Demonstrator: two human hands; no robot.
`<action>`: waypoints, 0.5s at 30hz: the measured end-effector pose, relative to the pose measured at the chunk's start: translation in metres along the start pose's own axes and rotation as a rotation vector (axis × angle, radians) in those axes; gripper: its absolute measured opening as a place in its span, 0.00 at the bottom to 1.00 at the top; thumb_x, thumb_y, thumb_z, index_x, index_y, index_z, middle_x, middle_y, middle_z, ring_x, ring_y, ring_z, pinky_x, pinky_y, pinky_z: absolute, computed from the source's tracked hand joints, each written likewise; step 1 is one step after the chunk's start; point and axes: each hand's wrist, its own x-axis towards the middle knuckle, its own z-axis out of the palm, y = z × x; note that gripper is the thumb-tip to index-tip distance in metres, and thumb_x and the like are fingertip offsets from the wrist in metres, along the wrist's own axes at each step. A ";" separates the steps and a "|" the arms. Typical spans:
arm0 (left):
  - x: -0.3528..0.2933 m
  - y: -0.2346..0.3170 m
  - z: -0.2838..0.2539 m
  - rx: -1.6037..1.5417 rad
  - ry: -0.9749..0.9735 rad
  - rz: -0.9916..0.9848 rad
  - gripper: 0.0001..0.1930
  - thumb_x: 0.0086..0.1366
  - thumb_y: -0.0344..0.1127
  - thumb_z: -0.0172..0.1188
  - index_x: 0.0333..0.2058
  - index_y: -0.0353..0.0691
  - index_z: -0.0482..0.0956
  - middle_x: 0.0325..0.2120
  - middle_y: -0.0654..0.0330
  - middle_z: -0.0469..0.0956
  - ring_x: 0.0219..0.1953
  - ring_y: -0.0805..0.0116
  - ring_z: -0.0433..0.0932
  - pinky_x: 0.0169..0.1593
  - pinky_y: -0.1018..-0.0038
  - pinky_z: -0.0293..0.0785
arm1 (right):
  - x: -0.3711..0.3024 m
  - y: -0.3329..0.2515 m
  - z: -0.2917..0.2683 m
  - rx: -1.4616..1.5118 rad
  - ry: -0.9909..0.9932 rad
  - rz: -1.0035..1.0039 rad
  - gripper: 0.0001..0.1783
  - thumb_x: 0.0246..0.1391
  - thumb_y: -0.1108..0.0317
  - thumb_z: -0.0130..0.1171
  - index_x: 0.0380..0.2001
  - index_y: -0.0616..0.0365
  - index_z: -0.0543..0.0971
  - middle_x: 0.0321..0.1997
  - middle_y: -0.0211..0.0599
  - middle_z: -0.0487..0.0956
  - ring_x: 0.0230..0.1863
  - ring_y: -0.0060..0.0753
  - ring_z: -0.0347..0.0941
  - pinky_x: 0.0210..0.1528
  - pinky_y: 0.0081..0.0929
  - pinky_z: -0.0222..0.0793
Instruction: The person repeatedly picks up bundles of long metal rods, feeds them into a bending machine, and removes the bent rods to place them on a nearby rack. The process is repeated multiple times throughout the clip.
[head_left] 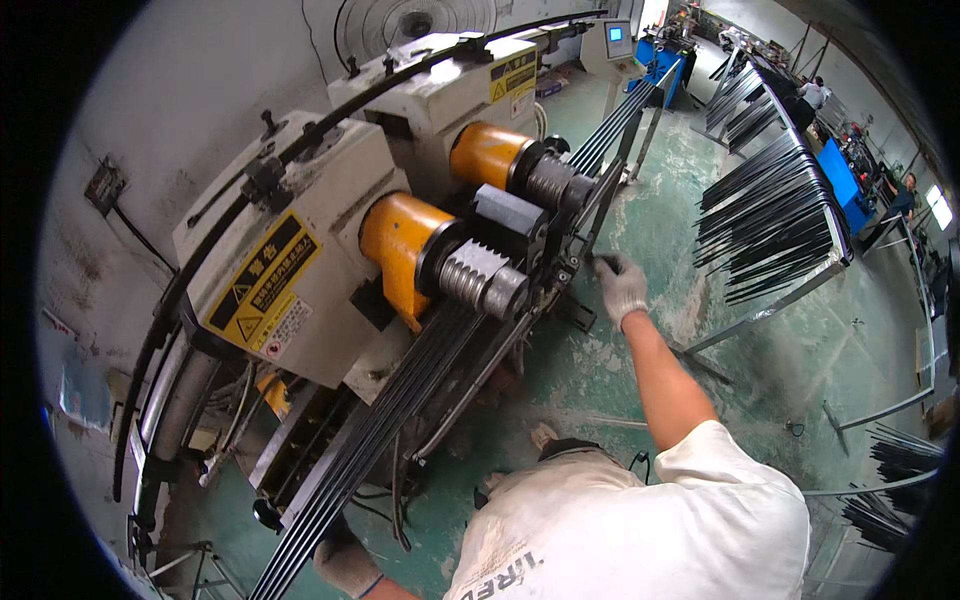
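My left hand (pixel 348 566), in a grey-white work glove, is low at the left, right beside the near ends of a row of long dark metal bars (pixel 345 480). Shadow and the bars hide its fingers, so its grip cannot be made out. My right hand (pixel 622 286), gloved too, hovers off the front edge of the machine (pixel 290 230); its fingers are loosely bent and nothing shows in them. The bars run lengthwise under two orange cylinders (pixel 402 240) (pixel 490 152) with ridged, threaded steel ends (pixel 480 275).
To the right, a metal rack (pixel 835 262) carries many thin dark rods (pixel 765 215). More rods (pixel 900 470) lie at the lower right. A control box (pixel 608 42) with a lit screen stands at the back. Hoses (pixel 400 490) hang below the machine. Other people (pixel 812 95) are far off.
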 end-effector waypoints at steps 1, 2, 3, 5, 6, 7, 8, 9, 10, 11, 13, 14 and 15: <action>-0.004 0.006 0.006 -0.006 0.037 0.026 0.31 0.75 0.48 0.64 0.64 0.24 0.80 0.57 0.40 0.86 0.58 0.45 0.86 0.68 0.50 0.79 | 0.021 -0.014 0.002 0.070 0.040 -0.019 0.21 0.67 0.55 0.67 0.53 0.59 0.91 0.47 0.52 0.92 0.49 0.55 0.89 0.55 0.41 0.81; -0.011 0.010 0.011 -0.019 0.073 0.037 0.31 0.75 0.48 0.64 0.63 0.24 0.80 0.56 0.39 0.86 0.57 0.45 0.86 0.67 0.51 0.79 | 0.041 -0.029 0.004 0.082 0.066 -0.064 0.21 0.67 0.55 0.67 0.53 0.58 0.91 0.48 0.51 0.92 0.51 0.55 0.89 0.57 0.41 0.81; -0.017 0.016 0.015 -0.034 0.104 0.047 0.31 0.74 0.47 0.64 0.63 0.23 0.80 0.55 0.39 0.87 0.55 0.45 0.86 0.66 0.51 0.80 | 0.058 -0.046 0.004 0.092 0.089 -0.106 0.21 0.67 0.55 0.67 0.54 0.57 0.91 0.49 0.50 0.92 0.53 0.56 0.89 0.58 0.41 0.80; -0.019 0.020 0.029 -0.081 0.159 0.030 0.31 0.73 0.47 0.65 0.62 0.23 0.80 0.53 0.38 0.87 0.53 0.45 0.87 0.64 0.52 0.81 | 0.098 -0.060 -0.002 0.026 0.127 -0.228 0.20 0.67 0.55 0.67 0.55 0.54 0.91 0.53 0.48 0.92 0.57 0.55 0.87 0.62 0.42 0.80; -0.021 0.022 0.036 -0.117 0.183 0.016 0.31 0.72 0.47 0.66 0.61 0.22 0.81 0.52 0.37 0.87 0.52 0.45 0.87 0.62 0.52 0.82 | 0.119 -0.062 -0.003 -0.040 0.133 -0.310 0.20 0.67 0.55 0.67 0.55 0.53 0.91 0.55 0.47 0.91 0.60 0.54 0.86 0.64 0.42 0.79; -0.023 0.024 0.042 -0.153 0.205 0.006 0.31 0.72 0.46 0.66 0.61 0.22 0.81 0.51 0.37 0.87 0.50 0.45 0.87 0.61 0.53 0.83 | 0.139 -0.062 -0.001 -0.107 0.137 -0.389 0.20 0.67 0.55 0.67 0.56 0.51 0.90 0.57 0.47 0.91 0.63 0.54 0.85 0.67 0.43 0.78; -0.023 0.025 0.050 -0.154 0.217 0.023 0.31 0.71 0.46 0.66 0.60 0.22 0.81 0.50 0.36 0.88 0.49 0.45 0.88 0.60 0.53 0.83 | 0.161 -0.056 0.001 -0.167 0.106 -0.382 0.21 0.67 0.55 0.67 0.57 0.50 0.90 0.61 0.46 0.89 0.66 0.52 0.82 0.71 0.43 0.76; -0.022 0.026 0.059 -0.110 0.227 0.094 0.31 0.70 0.46 0.67 0.59 0.22 0.81 0.50 0.36 0.88 0.48 0.45 0.88 0.59 0.53 0.84 | 0.181 -0.053 0.004 -0.222 0.073 -0.376 0.21 0.67 0.55 0.67 0.58 0.48 0.90 0.64 0.45 0.88 0.70 0.51 0.80 0.74 0.43 0.74; -0.022 0.034 0.064 0.124 0.233 0.277 0.29 0.71 0.46 0.66 0.59 0.23 0.82 0.50 0.37 0.88 0.49 0.46 0.88 0.60 0.54 0.83 | 0.194 -0.064 0.005 -0.282 -0.062 -0.292 0.23 0.68 0.54 0.67 0.61 0.48 0.89 0.67 0.45 0.86 0.72 0.50 0.79 0.77 0.42 0.72; -0.022 0.041 0.069 0.355 0.279 0.457 0.27 0.73 0.46 0.66 0.58 0.25 0.83 0.50 0.39 0.89 0.51 0.46 0.87 0.61 0.54 0.83 | 0.205 -0.072 0.003 -0.407 -0.197 -0.263 0.27 0.72 0.50 0.63 0.68 0.47 0.85 0.76 0.43 0.80 0.79 0.50 0.72 0.82 0.42 0.65; -0.015 0.060 0.077 0.816 0.328 0.818 0.24 0.75 0.45 0.65 0.57 0.28 0.86 0.51 0.42 0.89 0.54 0.48 0.87 0.64 0.55 0.81 | 0.218 -0.069 0.019 -0.551 -0.156 -0.379 0.35 0.75 0.45 0.57 0.78 0.46 0.76 0.86 0.40 0.70 0.87 0.50 0.61 0.88 0.45 0.54; -0.011 0.071 0.083 1.049 0.350 0.993 0.23 0.76 0.45 0.65 0.57 0.30 0.87 0.51 0.44 0.90 0.55 0.49 0.86 0.65 0.55 0.80 | 0.229 -0.072 0.018 -0.658 -0.226 -0.325 0.40 0.78 0.43 0.51 0.85 0.47 0.66 0.91 0.38 0.60 0.91 0.52 0.50 0.91 0.50 0.42; -0.012 0.083 0.090 1.287 0.380 1.169 0.21 0.78 0.45 0.65 0.56 0.31 0.88 0.51 0.46 0.90 0.56 0.50 0.86 0.67 0.55 0.80 | 0.234 -0.078 0.020 -0.722 -0.221 -0.306 0.43 0.77 0.40 0.51 0.86 0.49 0.63 0.92 0.40 0.57 0.93 0.53 0.45 0.92 0.52 0.38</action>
